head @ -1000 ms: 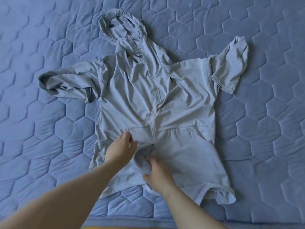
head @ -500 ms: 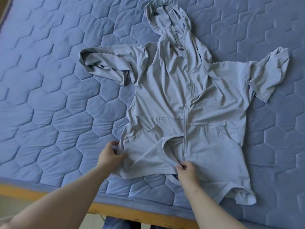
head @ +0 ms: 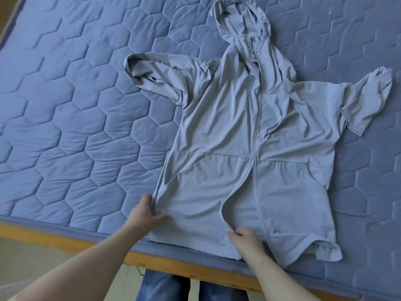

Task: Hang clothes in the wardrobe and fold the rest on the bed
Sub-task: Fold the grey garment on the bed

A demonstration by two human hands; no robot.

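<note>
Hands both at the near end of the garment, set apart, each clamped on cloth. Left hand (head: 144, 213) pinches the left side edge of the jacket (head: 217, 131), thumb on top. Right hand (head: 244, 236) has its fingers curled on the loose front edge of the left front panel (head: 195, 203), just above the hem.

Position of jacket: front up on the quilted bed (head: 76, 116), near hem touching the mattress edge by the wooden bed frame (head: 173, 260).

Long axis: runs near to far, hem at the person, hood (head: 240, 20) at the far end, leaning a little to the right. Zip (head: 258, 127) follows that axis; it looks closed higher up and parted near the hem, where the left panel bows open.

Sleeves: left sleeve (head: 156, 77) bunched out to the left, right sleeve (head: 366, 98) out to the right, well apart from both hands.

Judgement: this is the flattening step before folding. Both hands work the left half only. The right hem corner (head: 325, 250) is curled up and untouched; the right hand is the nearer to it. Any fold across the axis must come from the sides, so the sleeves call for a reach far and outward.
</note>
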